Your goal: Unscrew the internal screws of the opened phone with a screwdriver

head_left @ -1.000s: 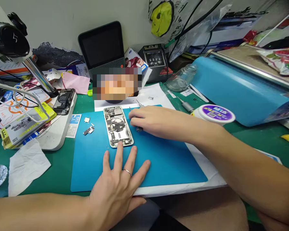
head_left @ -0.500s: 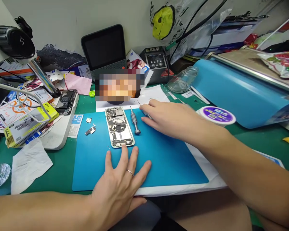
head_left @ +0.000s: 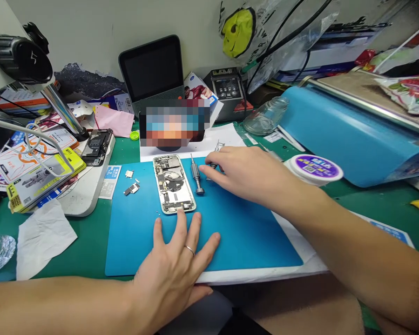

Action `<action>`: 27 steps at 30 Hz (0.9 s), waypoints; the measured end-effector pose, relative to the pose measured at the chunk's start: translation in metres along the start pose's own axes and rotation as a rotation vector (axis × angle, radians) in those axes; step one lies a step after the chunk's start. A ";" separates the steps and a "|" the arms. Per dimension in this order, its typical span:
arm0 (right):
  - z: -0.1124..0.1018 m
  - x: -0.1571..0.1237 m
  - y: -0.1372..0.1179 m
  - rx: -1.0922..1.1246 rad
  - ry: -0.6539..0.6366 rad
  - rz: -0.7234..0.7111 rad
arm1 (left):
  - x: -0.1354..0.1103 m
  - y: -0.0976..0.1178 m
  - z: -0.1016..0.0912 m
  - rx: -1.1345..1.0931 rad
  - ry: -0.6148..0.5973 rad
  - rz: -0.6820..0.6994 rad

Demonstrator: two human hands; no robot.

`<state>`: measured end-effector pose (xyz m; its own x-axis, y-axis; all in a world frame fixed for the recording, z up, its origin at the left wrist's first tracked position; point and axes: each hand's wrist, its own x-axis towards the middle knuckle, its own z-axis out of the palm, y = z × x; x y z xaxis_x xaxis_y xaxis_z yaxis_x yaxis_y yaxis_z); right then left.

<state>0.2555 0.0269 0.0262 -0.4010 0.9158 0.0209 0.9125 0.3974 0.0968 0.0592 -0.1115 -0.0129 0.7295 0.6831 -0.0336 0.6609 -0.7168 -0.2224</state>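
An opened phone (head_left: 174, 184) lies on the blue mat (head_left: 251, 232), its inner parts exposed. My left hand (head_left: 178, 256) rests spread at the mat's front edge, with a fingertip at the phone's lower end. To the right of the phone, a grey screwdriver (head_left: 195, 174) lies on the mat. My right hand (head_left: 237, 170) has its fingers around a second dark screwdriver (head_left: 214, 165), partly hidden by them. Small metal parts (head_left: 131, 188) and a silver piece (head_left: 129, 173) lie to the left of the phone, with tiny specks near its lower left corner.
Behind the mat stand a propped-up blurred screen (head_left: 174, 123) and a dark display (head_left: 152, 70). A glass jar (head_left: 265, 116), a white tub with a purple label (head_left: 314, 168) and a blue roll (head_left: 345, 130) are at right. Boxes (head_left: 45, 179) and a tissue (head_left: 43, 242) are at left.
The second screwdriver has turned in my right hand: its tip pointed up-left and now it leans up-right. My left hand and the phone stay in place.
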 end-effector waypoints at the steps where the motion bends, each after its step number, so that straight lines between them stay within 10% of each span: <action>1: 0.000 0.000 0.000 0.016 0.004 -0.013 | 0.000 0.000 0.000 0.001 0.002 -0.002; 27: 0.007 0.000 0.007 0.049 0.113 -0.273 | -0.001 0.000 -0.001 0.000 -0.014 0.003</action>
<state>0.2630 0.0299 0.0197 -0.6359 0.7637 0.1112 0.7715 0.6328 0.0660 0.0588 -0.1119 -0.0117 0.7288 0.6830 -0.0473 0.6589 -0.7185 -0.2227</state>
